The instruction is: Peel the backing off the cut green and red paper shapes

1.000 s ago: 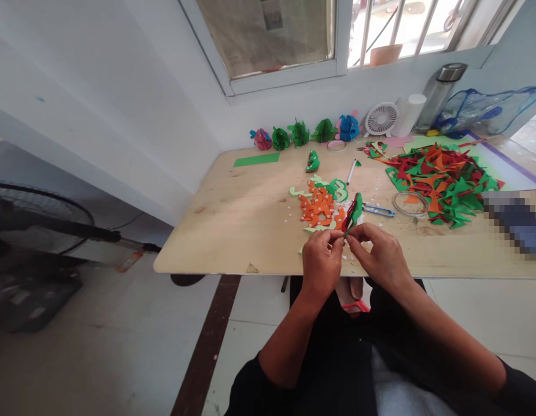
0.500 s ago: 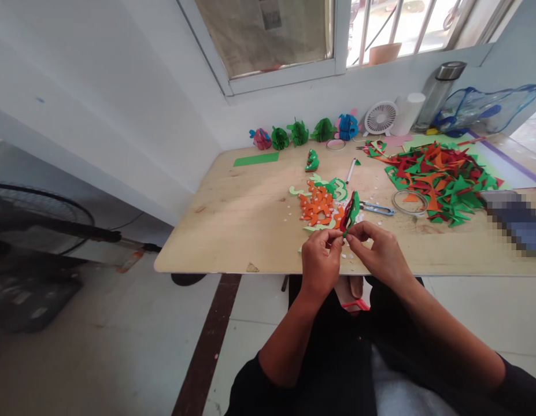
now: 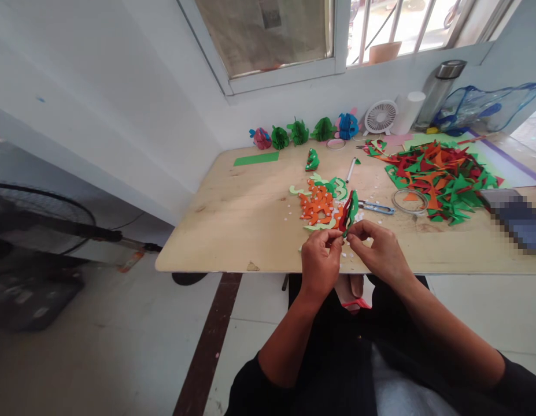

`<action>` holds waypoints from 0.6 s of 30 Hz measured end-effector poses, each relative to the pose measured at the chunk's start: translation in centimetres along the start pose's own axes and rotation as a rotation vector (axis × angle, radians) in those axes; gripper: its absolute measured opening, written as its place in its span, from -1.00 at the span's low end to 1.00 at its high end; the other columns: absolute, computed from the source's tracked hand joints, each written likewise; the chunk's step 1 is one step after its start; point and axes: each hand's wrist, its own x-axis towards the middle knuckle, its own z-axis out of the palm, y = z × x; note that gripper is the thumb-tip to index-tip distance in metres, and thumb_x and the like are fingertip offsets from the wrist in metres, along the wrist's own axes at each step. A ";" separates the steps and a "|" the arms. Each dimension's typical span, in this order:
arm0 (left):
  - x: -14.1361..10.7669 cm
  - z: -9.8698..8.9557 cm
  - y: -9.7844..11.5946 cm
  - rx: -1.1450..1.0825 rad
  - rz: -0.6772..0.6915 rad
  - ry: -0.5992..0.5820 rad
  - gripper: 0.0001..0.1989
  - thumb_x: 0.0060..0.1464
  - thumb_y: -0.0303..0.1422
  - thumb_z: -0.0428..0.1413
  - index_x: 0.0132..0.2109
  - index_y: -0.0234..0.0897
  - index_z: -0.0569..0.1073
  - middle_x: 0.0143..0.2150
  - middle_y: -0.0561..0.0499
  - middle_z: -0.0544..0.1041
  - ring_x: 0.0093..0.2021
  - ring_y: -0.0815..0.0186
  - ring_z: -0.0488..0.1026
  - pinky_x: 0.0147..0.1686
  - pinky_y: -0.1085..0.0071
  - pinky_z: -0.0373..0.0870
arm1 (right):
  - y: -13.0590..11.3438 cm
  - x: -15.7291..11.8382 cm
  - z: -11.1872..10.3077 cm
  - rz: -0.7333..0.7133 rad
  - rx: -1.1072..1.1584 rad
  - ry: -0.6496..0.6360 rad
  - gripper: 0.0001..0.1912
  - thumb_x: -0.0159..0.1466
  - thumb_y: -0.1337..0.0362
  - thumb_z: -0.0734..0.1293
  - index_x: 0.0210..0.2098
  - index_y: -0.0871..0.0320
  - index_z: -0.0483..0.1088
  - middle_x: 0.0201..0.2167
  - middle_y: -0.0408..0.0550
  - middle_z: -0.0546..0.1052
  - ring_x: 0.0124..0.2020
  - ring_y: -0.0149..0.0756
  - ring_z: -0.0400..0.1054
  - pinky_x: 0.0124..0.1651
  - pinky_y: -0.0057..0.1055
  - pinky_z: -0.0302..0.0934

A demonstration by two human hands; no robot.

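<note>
A folded stack of green and red paper cutouts (image 3: pixel 349 211) stands tilted above the table's near part. My left hand (image 3: pixel 322 260) pinches its lower end between thumb and fingertips. My right hand (image 3: pixel 378 248) is closed in a pinch right beside that end; what lies between its fingertips is too small to make out. Just beyond my hands is a cluster of orange paper cutouts (image 3: pixel 316 207) with white dots. Pale green wavy strips (image 3: pixel 297 189) and green cutouts (image 3: pixel 337 188) lie around it. Small white scraps (image 3: pixel 344 255) are scattered close by.
Blue-handled snips (image 3: pixel 378 208) and a tape roll (image 3: pixel 410 202) lie right of my hands. Farther right are a heap of paper offcuts (image 3: pixel 441 173) and a blurred phone (image 3: pixel 517 219). Paper figures (image 3: pixel 299 133), a small fan (image 3: pixel 381 118) and a bottle (image 3: pixel 439 95) line the wall.
My right fingertips have drawn slightly right, away from the lower end of the cutouts. The stack has turned a little and shows more red. My left hand stays in place.
</note>
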 end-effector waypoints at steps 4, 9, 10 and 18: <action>0.0 0.1 -0.1 -0.010 0.000 0.015 -0.89 0.06 -0.44 0.09 -0.29 -0.30 0.52 -0.30 -0.06 0.58 -0.30 0.29 0.51 -0.27 0.41 0.38 | 0.1 0.0 -0.2 0.020 0.035 -0.023 -0.89 0.12 0.29 0.24 -0.49 0.14 0.36 -0.58 -0.15 0.43 -0.50 -0.35 0.30 -0.37 -0.43 0.17; -0.2 0.3 -0.2 -0.003 0.042 0.025 -0.88 0.07 -0.42 0.09 -0.27 -0.29 0.53 -0.29 -0.06 0.58 -0.26 0.27 0.51 -0.25 0.40 0.39 | 0.4 0.1 -0.2 0.058 0.095 -0.039 -0.87 0.13 0.24 0.26 -0.51 0.14 0.34 -0.61 -0.18 0.38 -0.53 -0.37 0.24 -0.44 -0.44 0.12; -0.3 0.3 -0.2 -0.003 0.046 0.026 -0.88 0.07 -0.42 0.09 -0.27 -0.29 0.53 -0.29 -0.06 0.58 -0.26 0.27 0.51 -0.25 0.40 0.39 | 0.5 0.0 -0.2 0.061 0.103 -0.037 -0.86 0.13 0.24 0.26 -0.51 0.14 0.34 -0.61 -0.18 0.38 -0.54 -0.38 0.24 -0.44 -0.44 0.11; -0.4 0.0 -0.3 -0.066 0.030 0.002 -0.89 0.06 -0.43 0.10 -0.28 -0.28 0.53 -0.31 -0.05 0.58 -0.26 0.25 0.52 -0.23 0.39 0.39 | 0.3 -0.1 -0.2 0.072 0.093 -0.048 -0.86 0.13 0.23 0.28 -0.51 0.14 0.36 -0.60 -0.18 0.41 -0.53 -0.38 0.26 -0.44 -0.45 0.09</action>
